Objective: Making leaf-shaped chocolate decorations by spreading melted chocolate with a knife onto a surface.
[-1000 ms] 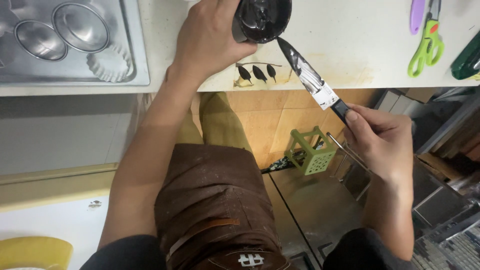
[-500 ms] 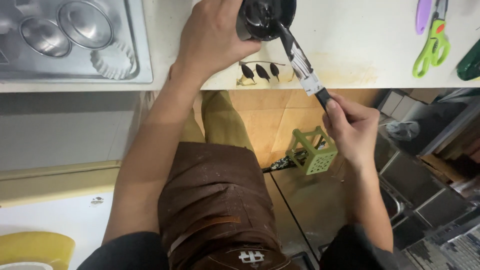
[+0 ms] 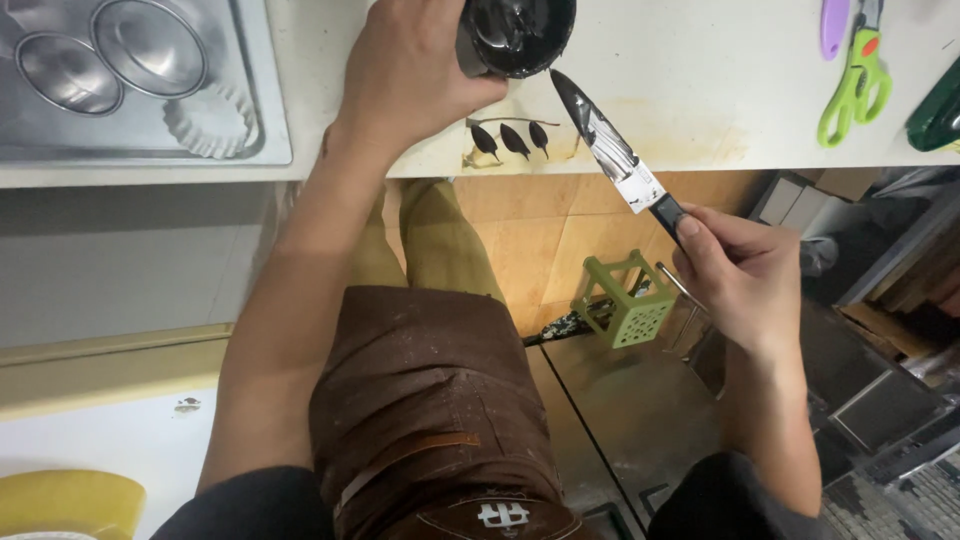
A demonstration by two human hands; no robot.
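Black and glossy inside, the small round cup sits at the top edge of the view on the white counter, and your left hand is wrapped around its left side: fingers curled closed against the wall, thumb toward the near rim. The cup stands upright, its mouth open toward you.

Your right hand is out past the counter's front edge, closed tight on the dark handle of a knife. The handle is buried in your fist, with your thumb lying along it; the blade runs up and to the left from your fingers, smeared with dark residue, and its tip ends just below and to the right of the cup's rim. Whether the tip touches the cup, you cannot tell from this view.

Three small dark leaf-shaped pieces on a thin stem lie on the counter between the cup and the edge, just left of the blade. A metal tray holding round tins and a fluted tart mould sits well to the left. Green-handled scissors lie at the far right. Below, a green slotted basket stands on the floor beside your brown apron.
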